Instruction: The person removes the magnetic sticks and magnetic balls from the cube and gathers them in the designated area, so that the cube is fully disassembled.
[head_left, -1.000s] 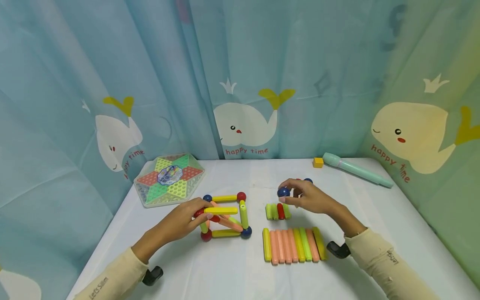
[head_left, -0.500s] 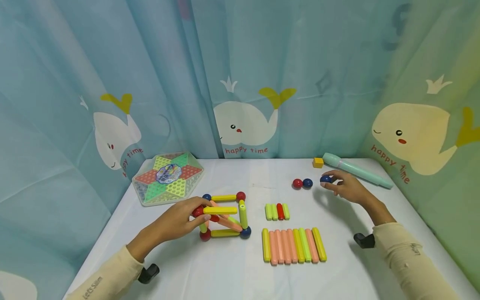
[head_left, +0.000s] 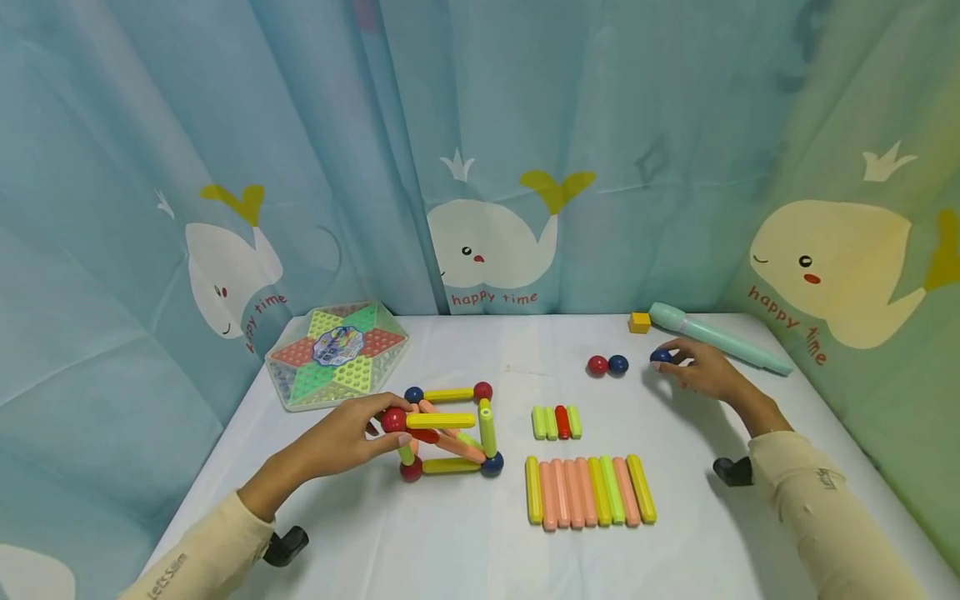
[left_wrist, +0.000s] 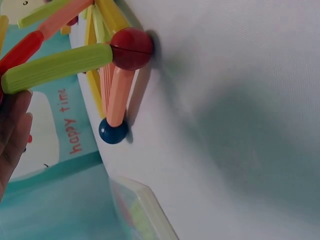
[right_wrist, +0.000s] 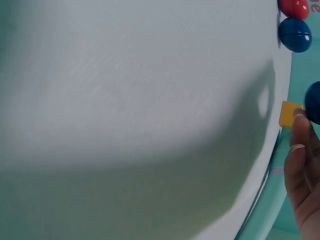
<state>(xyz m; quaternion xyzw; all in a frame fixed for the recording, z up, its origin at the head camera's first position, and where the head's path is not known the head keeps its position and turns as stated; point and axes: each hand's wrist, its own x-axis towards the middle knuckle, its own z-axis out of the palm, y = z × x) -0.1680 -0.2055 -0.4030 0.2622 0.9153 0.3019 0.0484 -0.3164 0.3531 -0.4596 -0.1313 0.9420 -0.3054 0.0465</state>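
My left hand [head_left: 347,439] is at the upper left corner of a frame built from magnetic rods and balls, index finger and thumb around a red ball [head_left: 393,420]. A yellow rod [head_left: 441,421] sticks out to the right from that ball. Below it, the frame's base has a red ball [left_wrist: 132,48] and a blue ball [left_wrist: 113,131] at corners, joined by a peach rod [left_wrist: 120,95]. At the right, my right hand [head_left: 703,372] pinches another blue ball [head_left: 661,356] between thumb and fingers, close over the white table.
A red ball [head_left: 597,366] and a blue ball [head_left: 618,365] sit side by side left of my right hand. Short rods [head_left: 562,422] and a row of long rods [head_left: 583,493] lie mid-table. Behind are a yellow cube [head_left: 639,322], teal tube [head_left: 720,337] and star-patterned game board [head_left: 337,354].
My right hand has carried the blue ball from above the short rods to the right, beyond the ball pair. The left fingers have shifted slightly back, showing more of the red ball.
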